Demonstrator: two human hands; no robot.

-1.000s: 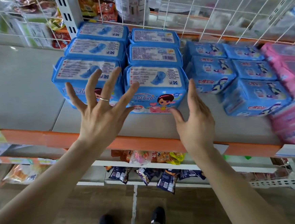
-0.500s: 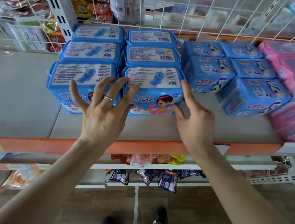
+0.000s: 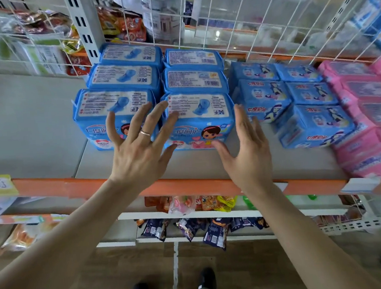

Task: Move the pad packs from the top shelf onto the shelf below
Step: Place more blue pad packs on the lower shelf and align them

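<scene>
Past the orange shelf edge (image 3: pixel 188 186), bare top shelf (image 3: pixel 31 138) lies open left of the fingers. The left hand (image 3: pixel 137 153) and right hand (image 3: pixel 247 153), fingers spread and gripping nothing, flank the front pad pack (image 3: pixel 202 120); others sit just beyond the fingertips.

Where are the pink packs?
In the head view, the pink packs lie at the far right of the top shelf, next to some blue packs.
</scene>
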